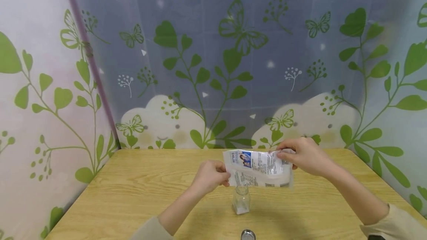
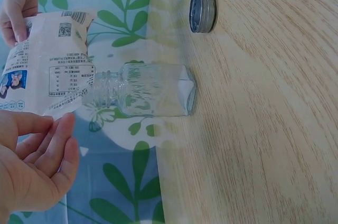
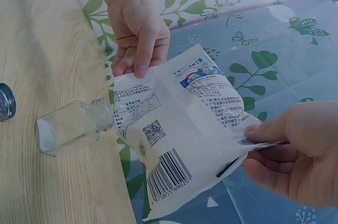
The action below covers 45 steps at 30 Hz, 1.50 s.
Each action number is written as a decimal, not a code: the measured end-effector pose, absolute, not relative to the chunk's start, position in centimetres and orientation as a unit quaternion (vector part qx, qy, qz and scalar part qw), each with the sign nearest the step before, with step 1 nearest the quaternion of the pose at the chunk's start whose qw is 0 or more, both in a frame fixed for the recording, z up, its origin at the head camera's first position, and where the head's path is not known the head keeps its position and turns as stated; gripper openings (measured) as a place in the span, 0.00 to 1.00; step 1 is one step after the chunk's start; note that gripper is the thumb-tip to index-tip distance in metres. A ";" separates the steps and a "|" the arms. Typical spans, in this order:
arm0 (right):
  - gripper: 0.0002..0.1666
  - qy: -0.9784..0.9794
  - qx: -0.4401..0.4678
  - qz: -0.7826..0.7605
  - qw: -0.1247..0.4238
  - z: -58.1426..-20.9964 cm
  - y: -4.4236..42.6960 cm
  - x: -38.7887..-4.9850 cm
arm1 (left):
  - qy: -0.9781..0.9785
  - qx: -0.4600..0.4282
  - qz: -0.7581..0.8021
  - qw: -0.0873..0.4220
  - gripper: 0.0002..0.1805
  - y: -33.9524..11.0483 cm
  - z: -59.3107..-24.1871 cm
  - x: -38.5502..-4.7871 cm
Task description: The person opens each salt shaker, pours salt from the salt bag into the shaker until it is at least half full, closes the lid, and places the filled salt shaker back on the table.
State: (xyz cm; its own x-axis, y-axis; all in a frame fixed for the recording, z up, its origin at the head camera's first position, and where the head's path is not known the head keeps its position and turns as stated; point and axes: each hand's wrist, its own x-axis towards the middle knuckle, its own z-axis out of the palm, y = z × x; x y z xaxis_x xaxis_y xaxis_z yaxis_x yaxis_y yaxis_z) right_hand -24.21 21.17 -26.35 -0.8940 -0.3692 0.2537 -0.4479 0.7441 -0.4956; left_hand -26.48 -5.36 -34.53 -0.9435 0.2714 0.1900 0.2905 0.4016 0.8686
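Observation:
A white printed plastic pouch point(image 1: 260, 169) is held on its side over a small clear glass jar point(image 2: 158, 91). My left hand point(image 1: 209, 177) pinches one corner of the pouch between thumb and fingers, close to the jar's mouth. At the opposite end, my right hand point(image 3: 298, 155) grips the pouch's edge. The pouch's lower corner meets the jar's open mouth; whether it reaches inside, I cannot tell. Upright on the table, the jar has a little white material point(image 3: 45, 135) at its bottom. What fills the pouch is hidden.
A silver metal screw lid point(image 2: 203, 11) lies on the wood-grain table point(image 1: 133, 192), nearer to me than the jar. Behind the table hangs a curtain point(image 1: 213, 66) printed with green leaves and butterflies, with more of it along both sides.

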 end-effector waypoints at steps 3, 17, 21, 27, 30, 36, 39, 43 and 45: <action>0.14 -0.932 0.217 0.283 0.068 -26.3 21.2 -24.2 | -0.838 -0.167 -0.519 0.009 0.04 -5.3 -34.5 -26.5; 0.13 -0.933 0.222 0.273 0.077 -26.2 21.2 -24.3 | -0.835 -0.173 -0.522 0.011 0.04 -5.3 -34.4 -26.6; 0.13 -0.933 0.223 0.273 0.075 -26.1 21.2 -24.3 | -0.834 -0.175 -0.523 0.012 0.04 -5.3 -34.4 -26.5; 0.13 -0.931 0.228 0.275 0.077 -26.1 21.3 -24.3 | -0.835 -0.172 -0.522 0.010 0.05 -5.3 -34.5 -26.7; 0.13 -0.930 0.227 0.277 0.077 -26.0 21.2 -24.3 | -0.834 -0.170 -0.525 0.006 0.05 -5.3 -34.3 -26.7; 0.12 -0.930 0.226 0.280 0.077 -26.0 21.2 -24.2 | -0.832 -0.170 -0.529 0.007 0.04 -5.3 -34.3 -26.6; 0.12 -0.930 0.225 0.280 0.078 -26.0 21.2 -24.2 | -0.831 -0.172 -0.529 0.007 0.04 -5.4 -34.3 -26.6; 0.13 -0.930 0.223 0.282 0.077 -26.0 21.2 -24.2 | -0.831 -0.174 -0.529 0.006 0.04 -5.4 -34.3 -26.5; 0.13 -0.930 0.223 0.283 0.076 -26.1 21.2 -24.2 | -0.829 -0.174 -0.531 0.005 0.04 -5.4 -34.3 -26.5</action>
State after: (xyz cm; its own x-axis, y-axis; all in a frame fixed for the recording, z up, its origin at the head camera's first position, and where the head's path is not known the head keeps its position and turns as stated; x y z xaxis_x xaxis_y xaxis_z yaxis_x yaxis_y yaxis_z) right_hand -24.20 21.20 -26.07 -0.8894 -0.3710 0.2671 -0.4569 0.7406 -0.4926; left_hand -26.52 -5.42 -34.31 -0.9392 0.2837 0.1936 0.2947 0.3762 0.8784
